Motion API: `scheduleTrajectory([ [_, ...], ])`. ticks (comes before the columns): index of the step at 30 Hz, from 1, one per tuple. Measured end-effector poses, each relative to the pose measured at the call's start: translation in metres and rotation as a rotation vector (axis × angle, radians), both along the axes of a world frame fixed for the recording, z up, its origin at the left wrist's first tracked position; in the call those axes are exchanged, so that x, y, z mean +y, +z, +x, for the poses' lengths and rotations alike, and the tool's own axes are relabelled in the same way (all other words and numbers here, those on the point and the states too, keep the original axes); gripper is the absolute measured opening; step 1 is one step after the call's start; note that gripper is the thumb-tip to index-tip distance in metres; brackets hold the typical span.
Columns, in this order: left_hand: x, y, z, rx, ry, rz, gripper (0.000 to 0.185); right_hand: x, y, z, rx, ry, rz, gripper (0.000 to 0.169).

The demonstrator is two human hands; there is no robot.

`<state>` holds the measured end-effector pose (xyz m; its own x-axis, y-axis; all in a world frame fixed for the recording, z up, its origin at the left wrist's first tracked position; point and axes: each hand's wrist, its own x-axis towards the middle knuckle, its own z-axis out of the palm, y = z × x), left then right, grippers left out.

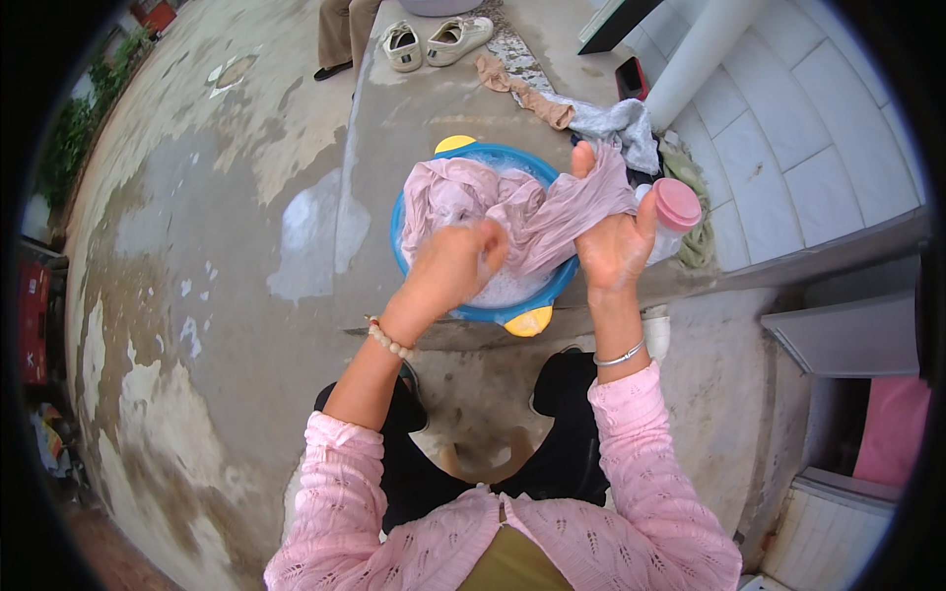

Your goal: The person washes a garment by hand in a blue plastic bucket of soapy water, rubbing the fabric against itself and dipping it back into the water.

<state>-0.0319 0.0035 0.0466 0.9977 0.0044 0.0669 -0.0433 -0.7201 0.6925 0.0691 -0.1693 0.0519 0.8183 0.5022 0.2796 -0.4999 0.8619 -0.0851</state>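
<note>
A wet pink cloth (517, 203) lies bunched in a blue plastic basin (565, 277) with yellow handles and white suds. Over the basin's near left part is my left hand (462, 255), its fingers curled and blurred; whether they grip any cloth is hidden. My right hand (615, 240) is palm up at the basin's right side, thumb and fingers apart, with one end of the cloth draped across its fingers. A clear container with a pink lid (676, 205) stands just right of that hand.
Beyond the basin, wet grey and tan cloths (621, 129) lie by a white pipe (698, 63) and a tiled wall (768, 162). A pair of pale shoes (460, 41) rests on the concrete ledge (414, 103). Another person's legs (347, 33) show at the top. A red-edged phone-like object (631, 79) leans near the pipe.
</note>
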Motion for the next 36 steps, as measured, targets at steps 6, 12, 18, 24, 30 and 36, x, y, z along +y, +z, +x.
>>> scheduleTrajectory([
  [6,-0.014,-0.016,0.011,-0.476,-0.016,-0.03,0.027,0.008,-0.006,-0.003,-0.053,-0.041,-0.206,0.052],
  [12,0.011,-0.015,0.02,-0.096,0.173,-0.637,0.013,0.0,-0.007,0.006,-0.012,-0.081,-0.209,0.047],
  [18,0.051,-0.009,0.018,-0.217,0.267,-0.822,0.02,-0.012,-0.008,0.015,0.032,-0.089,-0.308,0.043],
  [24,0.072,-0.006,0.009,-0.096,0.324,-0.919,0.021,-0.01,-0.006,0.013,0.146,-0.189,-0.416,0.041],
  [30,0.072,-0.004,0.008,-0.136,0.281,-0.919,0.022,-0.009,-0.006,0.013,0.102,-0.121,-0.307,0.042],
  [36,0.082,0.008,-0.001,-0.012,0.142,-0.813,0.014,-0.011,-0.002,0.012,0.096,-0.124,-0.29,0.045],
])
